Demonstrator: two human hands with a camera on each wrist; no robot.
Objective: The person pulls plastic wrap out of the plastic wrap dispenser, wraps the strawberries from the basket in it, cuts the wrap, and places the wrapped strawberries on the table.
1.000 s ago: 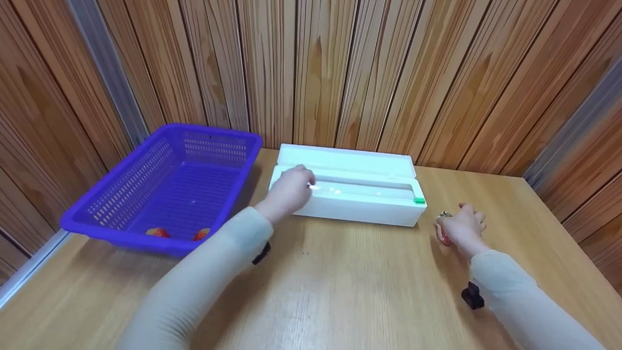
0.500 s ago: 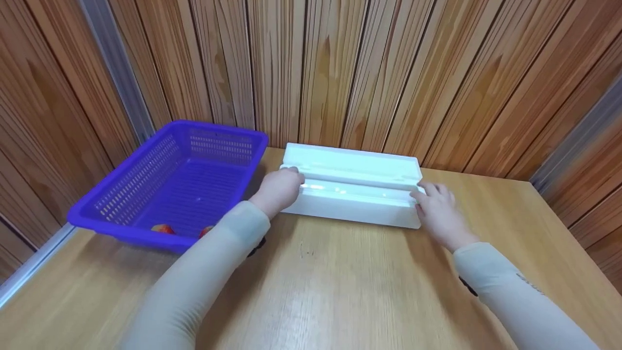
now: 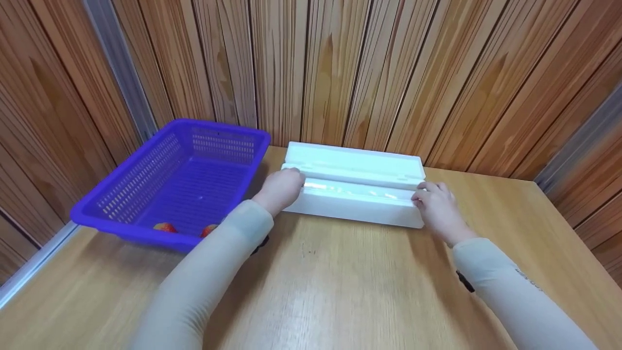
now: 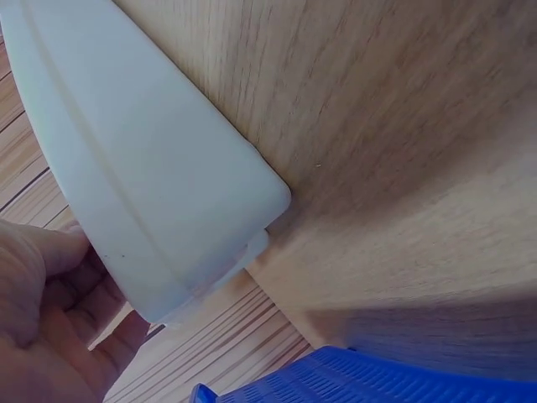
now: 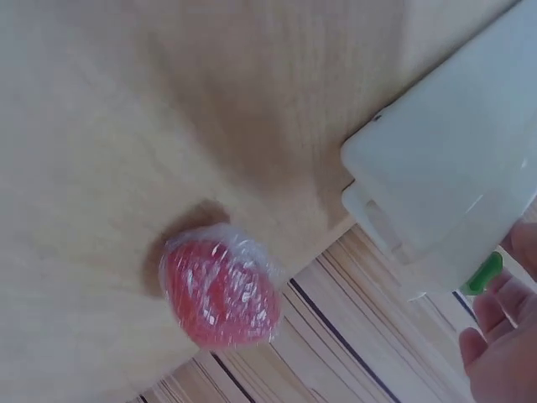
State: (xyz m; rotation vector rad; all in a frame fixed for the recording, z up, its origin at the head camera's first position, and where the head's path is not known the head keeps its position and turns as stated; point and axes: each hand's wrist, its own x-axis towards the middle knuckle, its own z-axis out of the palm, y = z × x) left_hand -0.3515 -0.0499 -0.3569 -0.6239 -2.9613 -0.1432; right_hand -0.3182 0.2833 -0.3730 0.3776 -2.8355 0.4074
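The long white cling film dispenser [image 3: 357, 206] stands on the table with its lid [image 3: 354, 163] raised at the back. Shiny clear cling film [image 3: 340, 188] stretches along its top. My left hand [image 3: 281, 189] is at the left end, fingers curled, seemingly pinching the film; its fingertips are partly hidden behind the box in the left wrist view. At the right end my right hand [image 3: 440, 211] pinches at the film's edge, close to the green slider [image 5: 484, 274]. A red round thing in clear film [image 5: 222, 290] sits on the table near the right hand, hidden in the head view.
A purple plastic basket [image 3: 104, 226] stands at the left, with two red-and-yellow fruits [image 3: 165, 227] visible at its near end. Wood panelling [image 3: 320, 73] rises behind the table [image 3: 350, 287].
My right hand has left the red wrapped thing and moved left to the dispenser's right end, covering the green slider. The left hand stays at the left end. The view has shifted slightly.
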